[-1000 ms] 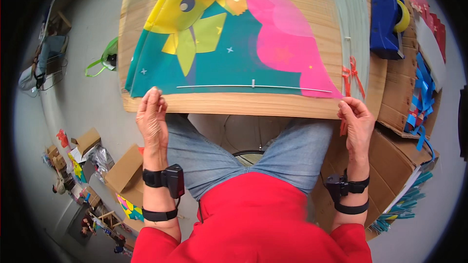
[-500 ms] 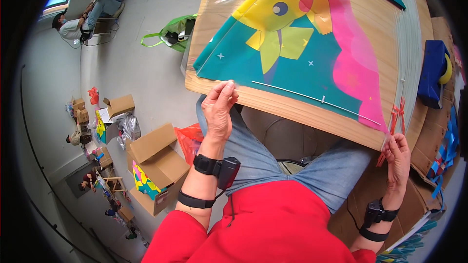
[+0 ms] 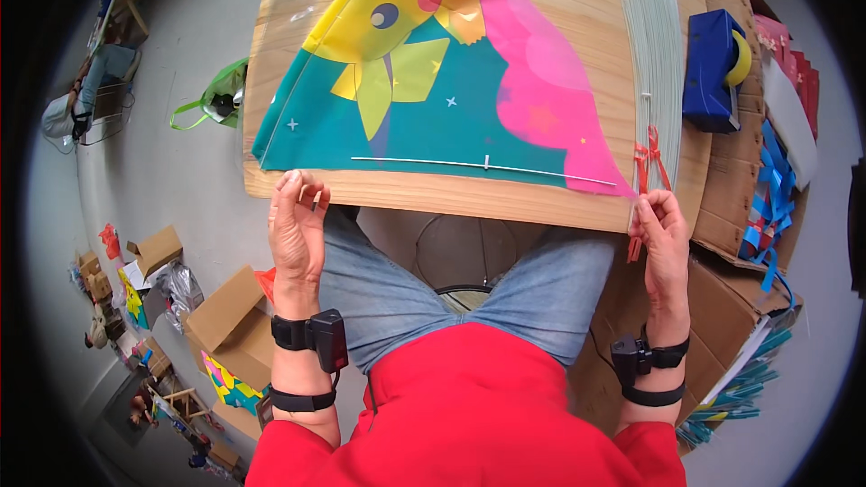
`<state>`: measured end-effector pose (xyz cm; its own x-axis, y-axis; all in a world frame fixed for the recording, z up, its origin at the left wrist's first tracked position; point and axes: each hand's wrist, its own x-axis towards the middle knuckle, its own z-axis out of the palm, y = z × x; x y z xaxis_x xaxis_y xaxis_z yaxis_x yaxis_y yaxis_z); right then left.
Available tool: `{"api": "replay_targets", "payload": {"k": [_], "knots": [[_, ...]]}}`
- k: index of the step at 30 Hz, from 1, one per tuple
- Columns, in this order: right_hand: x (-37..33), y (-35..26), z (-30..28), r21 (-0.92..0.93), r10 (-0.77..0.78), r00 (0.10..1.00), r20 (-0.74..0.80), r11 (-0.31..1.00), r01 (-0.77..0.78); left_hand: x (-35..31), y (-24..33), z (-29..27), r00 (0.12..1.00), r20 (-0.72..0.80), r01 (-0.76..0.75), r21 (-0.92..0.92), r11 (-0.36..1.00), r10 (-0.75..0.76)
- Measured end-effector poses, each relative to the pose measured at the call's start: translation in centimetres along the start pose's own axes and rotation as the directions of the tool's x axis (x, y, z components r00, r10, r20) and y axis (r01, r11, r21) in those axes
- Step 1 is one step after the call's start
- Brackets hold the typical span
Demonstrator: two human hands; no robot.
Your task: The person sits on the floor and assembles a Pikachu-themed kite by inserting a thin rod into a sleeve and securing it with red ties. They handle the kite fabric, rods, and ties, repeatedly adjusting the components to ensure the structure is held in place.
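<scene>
A printed kite sheet [image 3: 451,117] in teal, yellow and pink lies spread on the wooden tabletop [image 3: 433,191]. Along its near edge rests a thin white rod [image 3: 424,162] with a small cross-piece. My right hand [image 3: 663,239] pinches the kite's pink right corner at the table's front edge; the fingertips partly hide the grip. Beside them are red ties [image 3: 654,158] around a bundle of long pale rods [image 3: 657,45]. My left hand [image 3: 298,230] is closed in a pinch near the kite's lower left corner, and what it holds, if anything, is hidden.
A blue tape dispenser [image 3: 713,72] with yellow tape stands at the right. Cardboard boxes [image 3: 722,307] with blue strips and teal pieces are beyond it. At the left are a green bag [image 3: 216,95] and an open carton [image 3: 230,316] on the floor; people sit farther off.
The whole view has shifted, so table and kite appear farther left and higher. My left fingers stay pinched near the left corner, and my right hand keeps to the pink corner.
</scene>
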<state>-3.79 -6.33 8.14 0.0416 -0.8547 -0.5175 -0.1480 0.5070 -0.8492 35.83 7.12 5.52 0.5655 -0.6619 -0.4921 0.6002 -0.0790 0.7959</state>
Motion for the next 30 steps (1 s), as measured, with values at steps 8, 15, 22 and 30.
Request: {"api": "replay_targets", "payload": {"k": [8,15,22,30], "knots": [[0.6,0.3,-1.1,-0.085,0.007,0.997,-0.083,0.996,-0.014,0.8,0.5,-0.2,0.998,-0.026,0.054,0.119,0.991,-0.052],[2.1,2.1,-0.7,-0.247,-0.087,0.972,-0.217,0.968,0.032,2.8,0.2,0.0,0.999,-0.051,0.030,0.352,0.935,-0.013],[3.3,3.1,-0.2,-0.406,-0.197,0.949,-0.245,0.910,0.084,3.1,-1.0,0.2,0.994,-0.077,-0.030,0.507,0.862,0.080],[3.1,3.0,0.4,-0.512,-0.236,0.931,-0.279,0.856,0.064,3.7,-1.8,-0.2,0.990,-0.084,-0.049,0.546,0.837,0.113]]}}
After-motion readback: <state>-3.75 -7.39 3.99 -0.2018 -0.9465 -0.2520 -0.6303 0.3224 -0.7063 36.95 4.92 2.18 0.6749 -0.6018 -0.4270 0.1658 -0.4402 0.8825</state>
